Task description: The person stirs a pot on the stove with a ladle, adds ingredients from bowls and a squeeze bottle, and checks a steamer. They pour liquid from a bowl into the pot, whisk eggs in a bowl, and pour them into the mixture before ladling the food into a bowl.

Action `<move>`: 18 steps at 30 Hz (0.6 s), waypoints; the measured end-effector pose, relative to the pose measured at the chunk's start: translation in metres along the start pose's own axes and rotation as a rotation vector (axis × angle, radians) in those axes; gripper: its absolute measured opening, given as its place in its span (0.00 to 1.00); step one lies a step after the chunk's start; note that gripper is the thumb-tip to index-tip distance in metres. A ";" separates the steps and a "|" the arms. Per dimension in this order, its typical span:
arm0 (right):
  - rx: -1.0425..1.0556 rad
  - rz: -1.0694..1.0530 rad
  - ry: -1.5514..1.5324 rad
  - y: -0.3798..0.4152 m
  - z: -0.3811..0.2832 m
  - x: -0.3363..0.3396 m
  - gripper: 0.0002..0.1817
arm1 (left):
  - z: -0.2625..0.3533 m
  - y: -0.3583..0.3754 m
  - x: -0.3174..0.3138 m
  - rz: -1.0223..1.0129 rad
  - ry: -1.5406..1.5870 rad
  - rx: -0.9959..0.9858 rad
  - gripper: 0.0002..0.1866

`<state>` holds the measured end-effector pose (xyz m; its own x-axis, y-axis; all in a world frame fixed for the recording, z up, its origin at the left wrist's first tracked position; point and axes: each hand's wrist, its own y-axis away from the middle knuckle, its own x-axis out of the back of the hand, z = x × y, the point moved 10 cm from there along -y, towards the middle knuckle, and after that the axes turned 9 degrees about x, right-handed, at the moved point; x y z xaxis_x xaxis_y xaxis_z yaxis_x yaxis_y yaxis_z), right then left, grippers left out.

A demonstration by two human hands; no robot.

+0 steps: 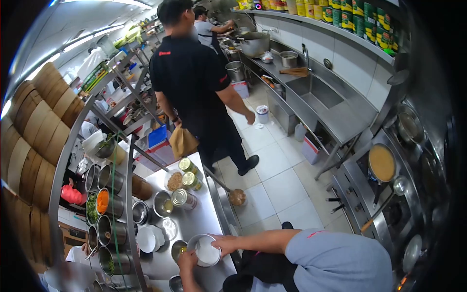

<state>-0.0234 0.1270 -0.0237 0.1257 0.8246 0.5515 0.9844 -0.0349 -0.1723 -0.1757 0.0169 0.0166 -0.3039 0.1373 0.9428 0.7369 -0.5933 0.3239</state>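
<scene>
Starting far left, got a big stack of bamboo steamers (29, 146), then a bunch of metal pots (113, 207), some with greens or orange stuff inside. Moving onto the tabletop (204, 216), can spot white dishes (148, 239), a small metal bowl (178, 253) with something yellow in it, and a few cans (182, 198) farther up. Past those, looking at a person in a black shirt (189, 78), seen mostly from behind. With the left hand (188, 262), gripping the near left side of a white bowl (208, 255) of white stuff, just beside the small metal bowl and near the tabletop's edge; can't tell if lifted or resting. With the right hand (224, 245), grasping the opposite rim, fingers wrapped on it. Way over right, got a sink (314, 92) along the wall, then a stove (357, 182) with a pan (382, 163) of brownish liquid and a ladle (400, 185) near it.
</scene>
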 end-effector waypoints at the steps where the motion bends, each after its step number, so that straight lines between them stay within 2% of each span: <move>1: 0.002 0.000 0.028 -0.001 0.000 0.000 0.31 | 0.011 0.005 0.010 0.043 0.003 -0.080 0.15; 6: -0.070 -0.062 -0.009 0.004 -0.004 0.003 0.29 | 0.028 0.005 0.008 -0.042 -0.007 -0.161 0.14; 11: -0.076 -0.069 0.045 0.002 0.003 -0.004 0.28 | 0.044 0.031 -0.008 -0.250 -0.187 -0.198 0.13; 13: -0.080 -0.082 0.046 0.001 0.005 -0.005 0.28 | 0.045 0.040 0.006 -0.223 -0.220 -0.191 0.13; 15: -0.094 -0.130 0.017 -0.001 0.012 -0.014 0.33 | 0.050 0.042 0.020 -0.199 -0.252 -0.186 0.14; 17: -0.089 -0.129 0.028 0.001 0.009 -0.012 0.33 | 0.035 0.034 0.035 -0.167 -0.459 -0.018 0.15; 18: -0.084 -0.128 0.044 0.000 0.007 -0.010 0.33 | 0.023 0.026 0.028 -0.164 -0.460 -0.013 0.15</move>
<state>-0.0256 0.1230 -0.0351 0.0016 0.8000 0.6000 0.9993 0.0207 -0.0302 -0.1515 0.0234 0.0529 -0.1143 0.5645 0.8175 0.6931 -0.5442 0.4727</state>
